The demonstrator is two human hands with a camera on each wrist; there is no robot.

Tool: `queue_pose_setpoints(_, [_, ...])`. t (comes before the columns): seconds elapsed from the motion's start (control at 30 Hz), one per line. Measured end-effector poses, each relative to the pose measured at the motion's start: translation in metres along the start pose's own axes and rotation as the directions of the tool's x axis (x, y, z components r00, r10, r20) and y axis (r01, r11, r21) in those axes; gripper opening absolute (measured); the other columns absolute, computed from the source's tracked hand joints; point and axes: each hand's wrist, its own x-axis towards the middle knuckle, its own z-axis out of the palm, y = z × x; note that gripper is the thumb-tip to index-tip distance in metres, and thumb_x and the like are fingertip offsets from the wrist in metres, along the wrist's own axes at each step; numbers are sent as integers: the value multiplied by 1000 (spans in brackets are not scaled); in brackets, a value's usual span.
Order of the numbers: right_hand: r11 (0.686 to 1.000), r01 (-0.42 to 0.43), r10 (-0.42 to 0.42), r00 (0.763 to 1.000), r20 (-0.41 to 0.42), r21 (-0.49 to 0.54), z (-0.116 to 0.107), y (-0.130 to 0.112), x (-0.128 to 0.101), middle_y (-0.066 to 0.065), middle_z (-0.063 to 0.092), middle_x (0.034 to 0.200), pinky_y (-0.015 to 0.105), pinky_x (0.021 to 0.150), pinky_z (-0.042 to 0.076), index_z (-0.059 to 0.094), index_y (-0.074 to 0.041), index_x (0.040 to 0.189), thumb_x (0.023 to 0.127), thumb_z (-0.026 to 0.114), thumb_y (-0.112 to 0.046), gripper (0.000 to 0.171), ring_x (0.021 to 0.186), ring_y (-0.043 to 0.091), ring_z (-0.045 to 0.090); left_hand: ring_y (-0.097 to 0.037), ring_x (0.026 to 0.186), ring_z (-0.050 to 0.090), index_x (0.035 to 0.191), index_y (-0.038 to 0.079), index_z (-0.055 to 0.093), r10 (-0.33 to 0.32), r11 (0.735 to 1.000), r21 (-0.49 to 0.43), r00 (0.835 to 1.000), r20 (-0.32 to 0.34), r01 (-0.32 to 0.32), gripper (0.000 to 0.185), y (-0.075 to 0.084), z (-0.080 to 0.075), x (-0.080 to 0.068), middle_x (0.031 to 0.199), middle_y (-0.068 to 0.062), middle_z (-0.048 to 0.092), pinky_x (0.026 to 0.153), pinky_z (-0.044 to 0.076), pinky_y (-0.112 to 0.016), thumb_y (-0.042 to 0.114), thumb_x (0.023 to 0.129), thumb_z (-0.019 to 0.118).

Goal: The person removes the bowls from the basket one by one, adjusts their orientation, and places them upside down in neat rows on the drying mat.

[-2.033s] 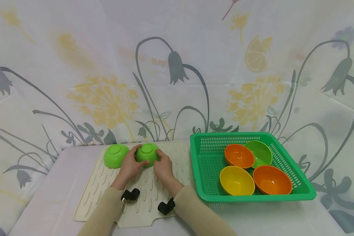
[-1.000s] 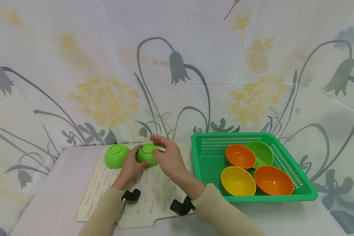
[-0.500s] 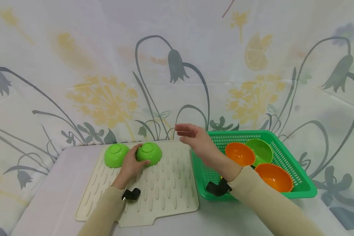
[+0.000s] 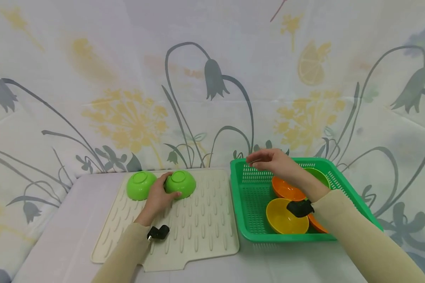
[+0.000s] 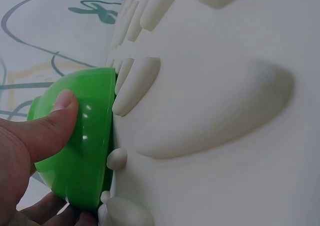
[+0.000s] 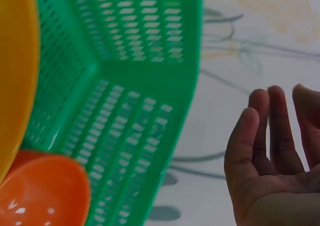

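My left hand (image 4: 159,200) grips an upside-down green bowl (image 4: 182,184) on the cream ribbed drying mat (image 4: 207,220). In the left wrist view the thumb presses the side of this bowl (image 5: 90,136), its rim down at the mat's ridges. Just left of the hand a second green bowl (image 4: 140,185) sits upside down. My right hand (image 4: 278,162) hovers over the back of the green basket (image 4: 241,220), holding nothing, fingers loosely bent. Below it lie a yellow bowl (image 4: 285,218) and an orange bowl (image 4: 285,189), facing up.
Behind the right forearm, another green bowl (image 4: 318,175) and a second orange bowl (image 4: 316,225) show partly in the basket. A flower-printed cloth (image 4: 212,129) hangs behind and a pale cloth covers the table (image 4: 71,220).
My right hand has let go of the green bowl and moved right, from the mat to above the basket. The left hand keeps its grip on the same bowl.
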Motion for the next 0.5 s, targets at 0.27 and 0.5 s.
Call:
queue_pose_setpoints(0.27, [990, -56, 71, 991, 113, -133, -19, 35, -9, 18, 62, 129, 52, 103, 45, 62, -1, 130, 101, 58, -14, 32, 119, 37, 57, -45, 133, 42, 147, 3, 43, -16, 1000, 7, 1000, 6, 15, 79, 1, 1, -1, 144, -27, 46, 109, 35, -57, 15, 81, 84])
queue_pose_setpoints(0.5, [969, -103, 171, 936, 309, -224, -25, 53, -14, 18, 65, 125, 45, 97, 51, 66, 0, 125, 97, 64, -12, 30, 114, 30, 61, -44, 135, 40, 149, 5, 41, -39, 999, 8, 999, 12, 39, 80, 0, 1, 0, 145, -26, 45, 110, 34, -57, 16, 82, 84])
